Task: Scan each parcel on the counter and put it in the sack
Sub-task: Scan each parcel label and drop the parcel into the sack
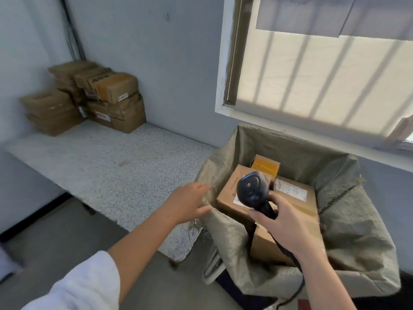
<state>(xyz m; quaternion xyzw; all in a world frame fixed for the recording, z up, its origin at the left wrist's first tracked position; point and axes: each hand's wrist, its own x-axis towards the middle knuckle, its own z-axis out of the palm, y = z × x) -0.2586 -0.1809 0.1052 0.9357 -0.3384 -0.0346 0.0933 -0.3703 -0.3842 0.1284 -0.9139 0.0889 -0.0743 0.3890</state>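
Scanner (251, 190) gripped in the right hand (283, 222) above the sack (348, 198), ready; left hand (187, 202), spread and empty, stretches toward parcels (89, 97) at the surface's (111, 171) far corner.

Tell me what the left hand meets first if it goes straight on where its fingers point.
Probably the frayed rim of the sack, just ahead of the left hand; the labelled box inside comes next. Depth is unclear.

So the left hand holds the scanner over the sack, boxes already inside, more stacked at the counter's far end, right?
Wrong hand: the head view shows the right hand gripping the scanner over the sack; the left hand is empty and open. Boxes inside and the stack on the counter are right.
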